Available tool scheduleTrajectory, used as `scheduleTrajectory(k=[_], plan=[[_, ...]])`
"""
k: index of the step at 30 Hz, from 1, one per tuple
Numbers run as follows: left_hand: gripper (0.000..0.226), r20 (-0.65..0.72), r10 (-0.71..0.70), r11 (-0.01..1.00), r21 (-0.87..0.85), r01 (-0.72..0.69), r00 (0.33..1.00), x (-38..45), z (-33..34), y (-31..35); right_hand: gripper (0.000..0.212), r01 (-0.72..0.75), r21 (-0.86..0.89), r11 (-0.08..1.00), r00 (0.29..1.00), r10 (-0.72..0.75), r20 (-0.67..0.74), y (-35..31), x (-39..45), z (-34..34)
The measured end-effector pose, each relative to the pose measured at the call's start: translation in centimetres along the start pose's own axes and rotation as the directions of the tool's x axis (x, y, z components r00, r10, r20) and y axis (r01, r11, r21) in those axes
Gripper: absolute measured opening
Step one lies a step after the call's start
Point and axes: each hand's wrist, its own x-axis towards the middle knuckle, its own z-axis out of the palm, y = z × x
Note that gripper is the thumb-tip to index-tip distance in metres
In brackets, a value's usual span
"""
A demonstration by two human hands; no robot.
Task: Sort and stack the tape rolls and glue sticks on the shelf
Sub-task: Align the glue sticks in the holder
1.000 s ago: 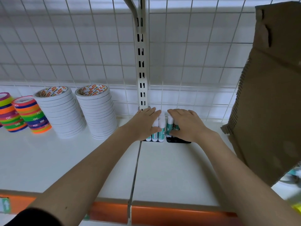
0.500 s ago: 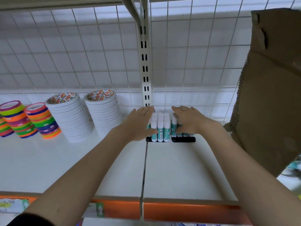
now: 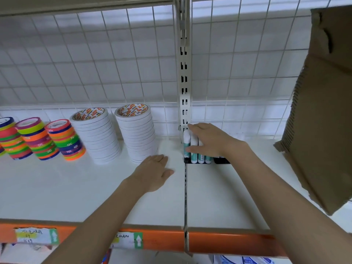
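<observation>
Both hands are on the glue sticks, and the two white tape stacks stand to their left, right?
Not quite. In the head view only the right hand rests on the glue sticks; the left hand lies flat on the bare shelf. The two white tape stacks do stand to their left.

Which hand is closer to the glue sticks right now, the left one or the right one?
Right. The right hand lies over the glue sticks, its fingers across their tops. The left hand rests flat on the shelf, apart from them, to their left and nearer the front edge.
</observation>
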Motion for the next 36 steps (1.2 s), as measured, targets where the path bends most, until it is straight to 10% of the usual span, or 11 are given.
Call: scheduleTrajectory(k=[36], plan=[[0.053, 0.025, 0.078, 0.996, 0.036, -0.079, 0.997, 0.0, 0.8, -1.7, 0.058, -0.025, -0.127, 0.992, 0.981, -0.001, -0.196, -1.4, 3.4, 3.7]])
